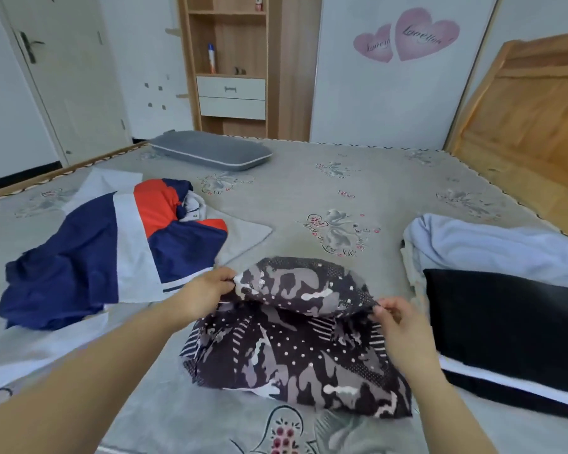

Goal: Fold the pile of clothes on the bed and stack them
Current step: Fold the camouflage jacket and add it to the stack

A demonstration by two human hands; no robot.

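Left hand [207, 290]: the far-left corner of the camouflage garment [295, 335] is pinched between thumb and curled fingers; the grip is closed on cloth.
Right hand [397, 322]: the far-right corner of the same edge is pinched in the fingertips; this grip is likewise closed on cloth.
Garment position: it lies on the bed [358, 191] directly below and nearer than both grips, its far edge lifted and arched between them.
Reason for hold: two corners are held apart so that the edge is kept taut; a fold toward the near hem is judged to be in hand.
Garment material: thin, limp woven cloth, dark with grey camouflage patches, white dots and stripes; it is creased and drapes freely.
Unfolded pile [112, 244]: to the left of the left grip, a navy, white and orange garment is spread loosely, judged to await folding.
Folded stack [505, 319]: to the right of the right grip, a black piece with a white band is laid flat beside a pale blue bundle [492, 244].
Bed cover: grey, matt, printed with flowers.
Pillow [210, 150]: grey, well beyond both grips.
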